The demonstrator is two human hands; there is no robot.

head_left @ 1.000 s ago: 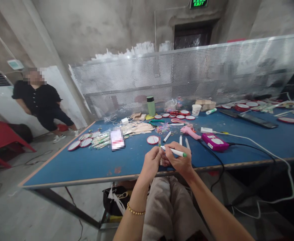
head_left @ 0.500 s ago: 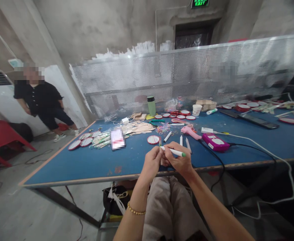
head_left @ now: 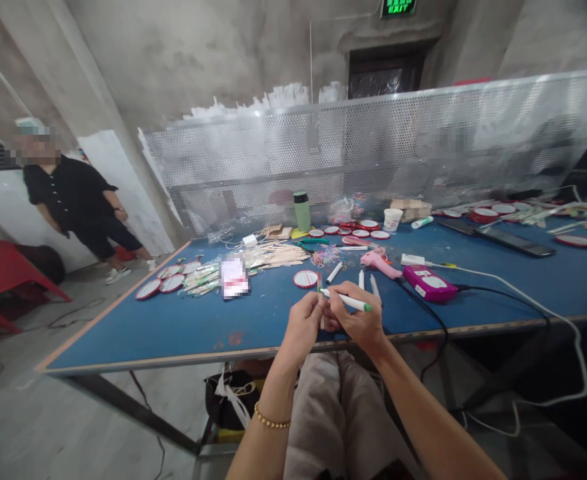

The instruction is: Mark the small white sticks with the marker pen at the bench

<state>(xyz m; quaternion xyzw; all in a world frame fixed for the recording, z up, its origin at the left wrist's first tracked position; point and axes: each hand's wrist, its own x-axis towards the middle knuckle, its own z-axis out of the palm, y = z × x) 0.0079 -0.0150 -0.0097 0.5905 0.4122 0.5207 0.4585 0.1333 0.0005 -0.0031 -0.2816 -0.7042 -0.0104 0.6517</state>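
Near the front edge of the blue table [head_left: 173, 333], my left hand [head_left: 303, 323] is closed on a flat wooden craft stick [head_left: 319, 283] that points away from me. The stick's upper part looks coloured, with a green patch. My right hand [head_left: 361, 320] grips a white marker [head_left: 348, 301] with a green end, its tip touching or almost touching the stick. Just beyond lies a round white disc with a red rim [head_left: 305, 279]. Beside it are a loose marker [head_left: 334, 273] and two more pens [head_left: 362, 280].
A pink glue gun [head_left: 381, 263] and a purple box [head_left: 429, 284] with cables lie at right. Wooden sticks [head_left: 278, 254], a phone [head_left: 234, 276] and red-rimmed discs [head_left: 172, 283] are at left. A green bottle [head_left: 302, 212] and paper cup [head_left: 392, 219] stand behind. A person [head_left: 73, 200] stands far left.
The marker tip has shifted slightly on the stick, while both hands stay almost in place. The person at far left has moved a little to the left and leans.
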